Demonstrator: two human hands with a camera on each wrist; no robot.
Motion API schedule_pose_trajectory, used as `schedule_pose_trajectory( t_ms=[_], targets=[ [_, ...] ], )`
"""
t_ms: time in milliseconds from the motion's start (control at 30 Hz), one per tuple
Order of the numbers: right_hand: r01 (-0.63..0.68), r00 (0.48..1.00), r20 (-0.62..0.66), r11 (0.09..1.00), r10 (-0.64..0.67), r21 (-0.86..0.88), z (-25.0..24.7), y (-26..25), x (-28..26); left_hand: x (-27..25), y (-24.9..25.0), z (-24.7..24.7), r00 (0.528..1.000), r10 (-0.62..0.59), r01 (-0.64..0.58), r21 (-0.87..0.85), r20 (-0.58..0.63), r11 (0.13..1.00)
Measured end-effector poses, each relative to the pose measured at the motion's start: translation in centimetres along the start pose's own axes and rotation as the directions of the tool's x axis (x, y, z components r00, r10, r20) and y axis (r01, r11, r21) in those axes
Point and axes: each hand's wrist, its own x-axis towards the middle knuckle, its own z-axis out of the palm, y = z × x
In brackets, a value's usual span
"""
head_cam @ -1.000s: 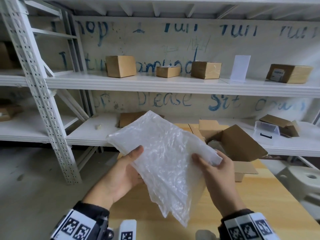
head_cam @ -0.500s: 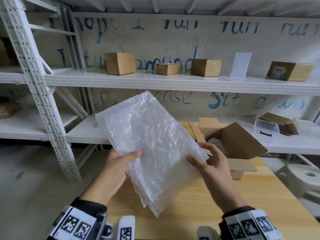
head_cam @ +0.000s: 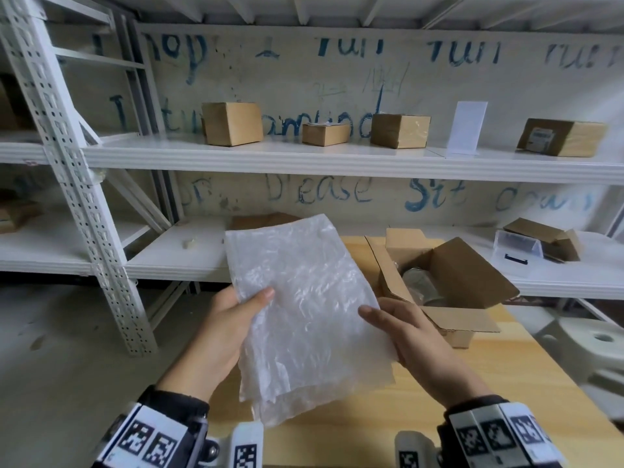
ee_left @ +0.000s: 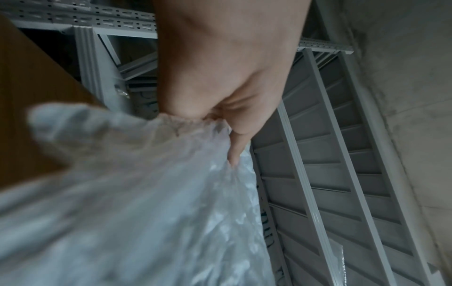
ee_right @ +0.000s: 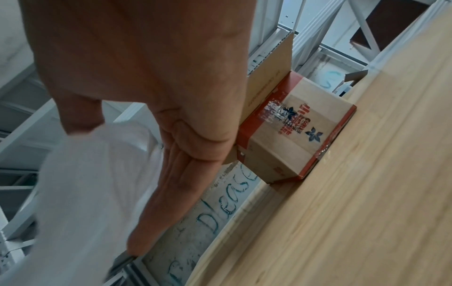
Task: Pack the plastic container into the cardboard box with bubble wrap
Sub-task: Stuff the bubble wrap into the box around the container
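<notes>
Up above the wooden table [head_cam: 422, 430], both hands hold 1 folded sheet of bubble wrap [head_cam: 304, 309]. The left hand [head_cam: 219, 336] pinches its 9 o'clock edge, thumb on top, fingers curled behind. The right hand [head_cam: 412, 339] holds the 3 o'clock edge, thumb on the face, 4 fingers nearly straight beneath, as the right wrist view alone shows. At 2 o'clock stands 1 open cardboard box [head_cam: 439, 282], the plastic container [head_cam: 420, 287] inside; only the right wrist view shows the box's red-printed side. The upper shelf [head_cam: 304, 157] carries 4 closed boxes.
</notes>
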Motion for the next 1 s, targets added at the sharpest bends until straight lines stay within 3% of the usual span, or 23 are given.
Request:
schedule_pose_trajectory(
  t_ms=[233,433,633,833,1000],
  targets=[
    [-0.008,0.999,0.046,0.998,0.005,0.054,-0.1,-0.5,-0.1,-0.1,-0.1,-0.2,0.993,-0.056,0.045,0.111,0.101,0.993],
    [0.025,0.998,0.057,0.994,-0.031,0.107,0.1,-0.7,-0.4,-0.3,0.0,0.7,0.996,-0.043,0.036,0.084,0.073,0.996],
    [0.062,0.996,-0.069,0.989,-0.053,0.137,0.1,-0.4,0.0,-0.6,0.0,0.6,0.986,-0.129,0.116,0.128,0.103,0.985],
    [0.127,0.976,-0.201,0.969,-0.084,0.211,0.2,-0.5,0.1,-1.0,-0.6,0.1,0.953,-0.258,0.202,0.3,0.159,0.932],
    [0.159,0.969,-0.223,0.96,-0.107,0.23,0.2,-0.7,0.0,-0.4,-1.0,0.1,0.97,-0.206,0.152,0.335,0.133,0.93]
  ],
)
